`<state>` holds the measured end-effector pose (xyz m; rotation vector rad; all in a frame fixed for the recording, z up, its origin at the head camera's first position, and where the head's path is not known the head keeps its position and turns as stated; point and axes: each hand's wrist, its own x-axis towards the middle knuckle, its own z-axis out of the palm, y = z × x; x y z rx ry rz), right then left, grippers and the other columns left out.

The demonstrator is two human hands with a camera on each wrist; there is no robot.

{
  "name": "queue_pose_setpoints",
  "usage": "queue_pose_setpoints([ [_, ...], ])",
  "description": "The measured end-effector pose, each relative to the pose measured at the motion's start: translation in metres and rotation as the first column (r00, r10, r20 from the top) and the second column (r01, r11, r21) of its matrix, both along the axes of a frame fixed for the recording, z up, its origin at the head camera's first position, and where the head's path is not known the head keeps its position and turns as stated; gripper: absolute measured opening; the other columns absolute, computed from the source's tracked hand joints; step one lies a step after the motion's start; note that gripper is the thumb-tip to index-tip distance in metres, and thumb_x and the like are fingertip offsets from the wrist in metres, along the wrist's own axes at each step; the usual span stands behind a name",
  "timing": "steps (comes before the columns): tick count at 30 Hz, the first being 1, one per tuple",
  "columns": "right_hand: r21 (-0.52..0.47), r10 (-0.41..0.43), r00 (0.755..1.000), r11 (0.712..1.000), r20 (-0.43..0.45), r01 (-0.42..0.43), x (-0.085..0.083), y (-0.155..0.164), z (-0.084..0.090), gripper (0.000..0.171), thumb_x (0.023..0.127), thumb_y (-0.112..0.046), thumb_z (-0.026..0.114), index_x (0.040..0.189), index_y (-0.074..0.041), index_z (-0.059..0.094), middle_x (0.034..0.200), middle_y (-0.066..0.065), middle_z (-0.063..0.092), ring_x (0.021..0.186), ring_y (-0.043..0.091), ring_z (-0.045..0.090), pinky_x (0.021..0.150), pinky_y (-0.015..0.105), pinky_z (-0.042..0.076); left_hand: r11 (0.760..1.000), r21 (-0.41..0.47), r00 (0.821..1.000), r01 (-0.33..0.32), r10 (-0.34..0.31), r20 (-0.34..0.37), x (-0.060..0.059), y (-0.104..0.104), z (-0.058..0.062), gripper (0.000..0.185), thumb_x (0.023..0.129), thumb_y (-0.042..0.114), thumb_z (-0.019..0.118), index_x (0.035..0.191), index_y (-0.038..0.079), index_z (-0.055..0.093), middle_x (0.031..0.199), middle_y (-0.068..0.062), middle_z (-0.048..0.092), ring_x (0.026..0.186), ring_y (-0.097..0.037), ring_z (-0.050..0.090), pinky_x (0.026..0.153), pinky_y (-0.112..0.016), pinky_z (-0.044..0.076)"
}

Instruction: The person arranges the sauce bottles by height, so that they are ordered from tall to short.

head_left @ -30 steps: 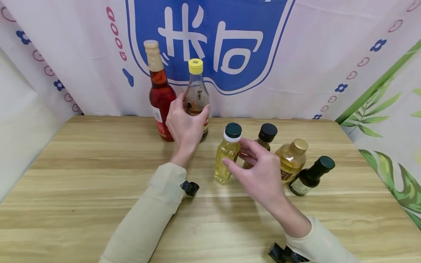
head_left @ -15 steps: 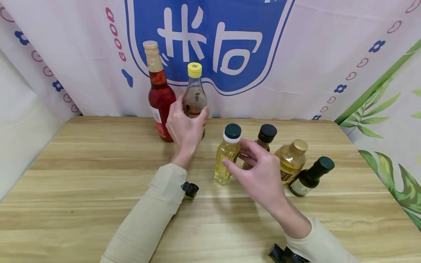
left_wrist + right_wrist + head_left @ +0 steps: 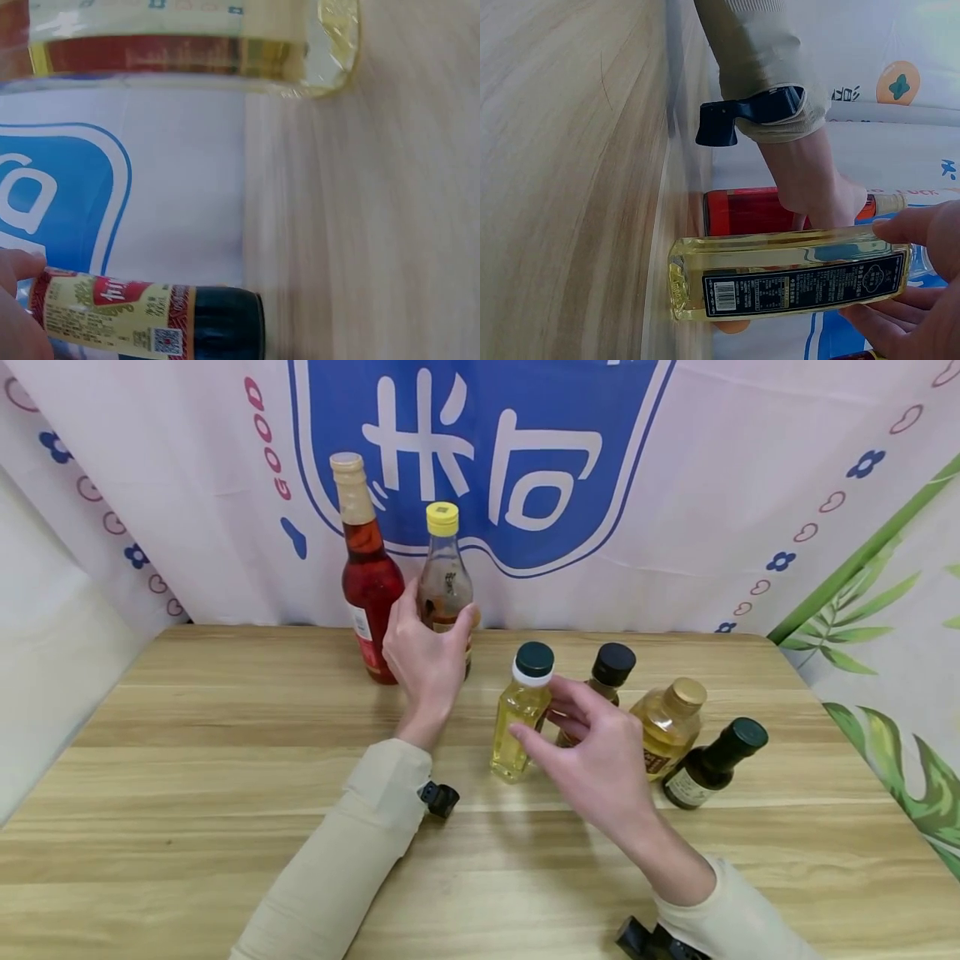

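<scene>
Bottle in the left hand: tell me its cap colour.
Yellow; the cap shows best in the head view.

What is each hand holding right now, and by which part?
The left hand grips the yellow-capped bottle round its body. The right hand pinches the green-capped bottle at its upper body.

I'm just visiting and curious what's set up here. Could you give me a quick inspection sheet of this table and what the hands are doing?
Surface: wooden table, pale grain, no spills seen.
Job's things: yellow-capped bottle upright at the back, gripped by the left hand; pale oil bottle with green cap, upright, held between thumb and fingers of the right hand.
Clutter: red bottle beside the yellow-capped one; black-capped bottle, gold-capped bottle and dark bottle to the right.
Grippers: both hands busy, one bottle each.
Cables: nothing seen.
Surroundings: printed cloth backdrop with a blue emblem.
</scene>
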<state>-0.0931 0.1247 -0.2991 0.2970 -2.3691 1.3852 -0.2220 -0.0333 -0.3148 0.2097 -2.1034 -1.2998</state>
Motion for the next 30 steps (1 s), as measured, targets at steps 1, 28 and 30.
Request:
queue_pose_setpoints([
  [1,-0.001,0.001,1.0,1.0,0.001,-0.001,0.0,0.0003,0.0002,0.048,0.075,-0.017,0.087,0.117,-0.006,0.068,0.115,0.008,0.072,0.1,0.019,0.073,0.083,0.024,0.059,1.0,0.006,1.0,-0.001,0.001,-0.007,0.0005,0.0008,0.0005,0.067,0.082,0.042,0.079,0.14,0.018,0.054,0.133,0.0,0.063,0.121,-0.013,0.059,0.101,-0.026,0.05],
  [28,-0.03,0.019,0.999,0.999,0.03,-0.018,0.001,0.0009,0.0015,0.048,0.074,-0.015,0.088,0.116,-0.006,0.068,0.114,0.008,0.072,0.102,0.018,0.072,0.082,0.023,0.058,0.999,0.034,0.999,-0.017,0.018,-0.037,0.0014,-0.0007,0.0016,0.063,0.083,0.036,0.08,0.138,0.014,0.057,0.133,-0.002,0.064,0.12,-0.014,0.062,0.098,-0.023,0.051],
  [30,-0.029,0.018,0.999,0.999,0.03,-0.017,0.0008,0.001,0.0014,0.048,0.074,-0.015,0.088,0.116,-0.007,0.068,0.114,0.008,0.072,0.102,0.018,0.072,0.082,0.022,0.058,0.999,0.037,0.999,-0.017,0.018,-0.042,0.0013,-0.0007,0.0017,0.063,0.083,0.035,0.08,0.138,0.014,0.057,0.133,-0.002,0.064,0.12,-0.014,0.062,0.099,-0.023,0.051],
])
